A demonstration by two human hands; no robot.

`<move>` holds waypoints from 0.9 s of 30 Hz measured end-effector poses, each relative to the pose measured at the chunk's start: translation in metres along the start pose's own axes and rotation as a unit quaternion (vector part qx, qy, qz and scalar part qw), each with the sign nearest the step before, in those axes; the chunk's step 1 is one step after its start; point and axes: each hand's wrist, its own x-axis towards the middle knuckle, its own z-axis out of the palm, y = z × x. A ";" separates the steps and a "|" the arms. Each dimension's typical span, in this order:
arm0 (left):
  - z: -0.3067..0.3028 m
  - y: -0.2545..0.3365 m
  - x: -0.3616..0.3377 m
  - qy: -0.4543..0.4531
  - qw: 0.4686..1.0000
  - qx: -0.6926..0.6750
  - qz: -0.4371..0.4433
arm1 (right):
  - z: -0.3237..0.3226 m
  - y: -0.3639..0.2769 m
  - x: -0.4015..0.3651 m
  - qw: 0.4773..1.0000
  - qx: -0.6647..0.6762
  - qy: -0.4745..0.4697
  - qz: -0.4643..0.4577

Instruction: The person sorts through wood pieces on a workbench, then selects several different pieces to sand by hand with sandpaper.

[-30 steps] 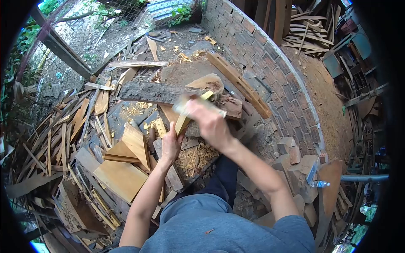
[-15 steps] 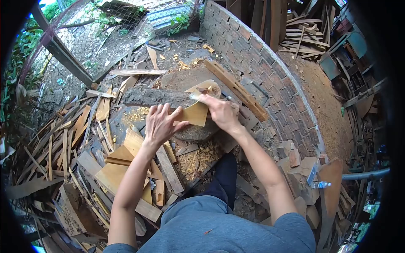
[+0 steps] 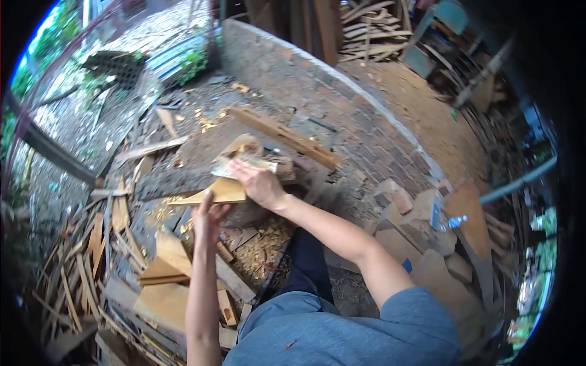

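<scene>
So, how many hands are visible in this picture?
2. The left hand holds the near edge of the flat wood piece; the right hand, just beyond it, grips a pale tool. No other hands show.

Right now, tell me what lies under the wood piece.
A dark block shows under the wood piece, chips at its base. The left hand and right hand hide whether they touch.

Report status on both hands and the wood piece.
Left hand holds wood piece. Right hand grips pale tool above it. Scrap boards close by.
</scene>
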 end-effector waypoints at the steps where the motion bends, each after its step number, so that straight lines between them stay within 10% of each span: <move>1: 0.009 0.010 -0.005 0.004 0.999 0.043 0.028 | -0.001 0.002 0.001 1.000 -0.003 0.011 -0.003; 7: 0.022 0.024 -0.019 -0.043 0.860 0.416 0.291 | -0.035 -0.002 0.025 0.984 0.123 -0.015 0.126; 13: 0.010 0.023 -0.032 -0.044 0.760 0.481 0.435 | -0.053 -0.073 -0.004 0.985 0.144 0.031 -0.086; 27: 0.028 0.027 -0.043 -0.014 0.783 0.483 0.392 | -0.028 -0.014 -0.011 0.999 0.042 0.026 -0.003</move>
